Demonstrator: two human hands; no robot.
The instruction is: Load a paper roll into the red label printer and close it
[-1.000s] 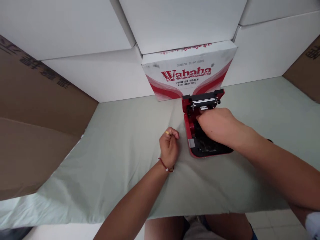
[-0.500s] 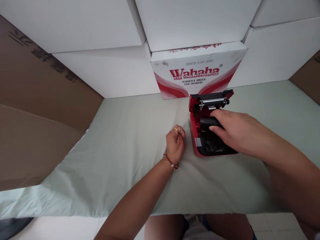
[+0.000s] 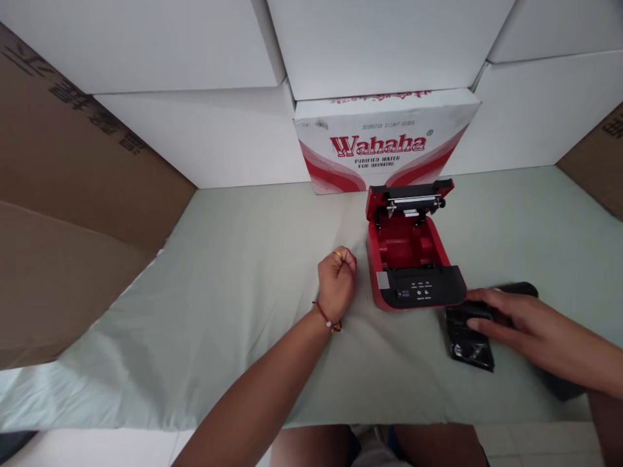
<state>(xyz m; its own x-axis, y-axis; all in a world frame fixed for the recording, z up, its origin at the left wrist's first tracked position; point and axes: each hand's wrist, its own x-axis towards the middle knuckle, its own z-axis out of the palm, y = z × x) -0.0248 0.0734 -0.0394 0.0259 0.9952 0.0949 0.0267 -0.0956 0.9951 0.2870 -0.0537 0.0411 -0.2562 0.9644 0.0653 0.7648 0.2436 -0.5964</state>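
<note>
A small red printer (image 3: 407,250) with a black front panel stands on the cloth with its lid tilted up and back, and its red inner bay shows bare. My left hand (image 3: 335,280) rests as a loose fist on the cloth just left of the printer, apart from it, a ring on one finger and a red cord at the wrist. My right hand (image 3: 511,319) lies to the right of the printer's front, fingers laid over a black plastic-wrapped packet (image 3: 468,340) on the cloth. A dark object (image 3: 518,289) lies just behind that hand.
A pale green cloth (image 3: 233,305) covers the table. A white and red Wahaha water carton (image 3: 384,146) stands right behind the printer among white boxes (image 3: 195,71). Brown cardboard (image 3: 68,194) leans along the left side, more at the far right (image 3: 596,162).
My right hand has drawn the black packet out of the printer's bay and set it on the cloth to the right. The bay now shows red. My left fist has stayed put.
</note>
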